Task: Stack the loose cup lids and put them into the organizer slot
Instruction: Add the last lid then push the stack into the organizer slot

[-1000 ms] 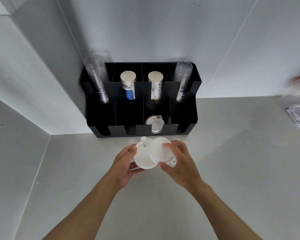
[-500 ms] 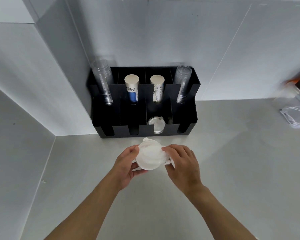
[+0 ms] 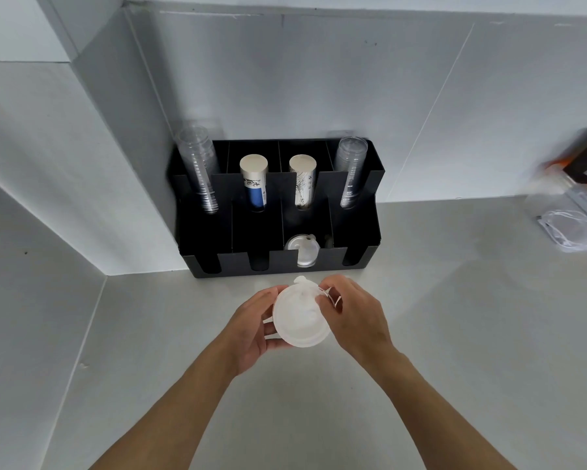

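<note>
Lids (image 3: 300, 317), nested into one white stack, sit pinched between the left hand (image 3: 251, 329) cupping below and the right hand (image 3: 354, 315) gripping the top edge. The organizer (image 3: 370, 198) stands straight ahead, its lid slot (image 3: 301, 254) just beyond, roughly equally near both hands.

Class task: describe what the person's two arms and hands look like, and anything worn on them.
Both forearms are bare as far as the frame shows: no sleeves, gloves, watch or bands. No rings show on the left hand or right hand. Fingers are uncovered.
</note>
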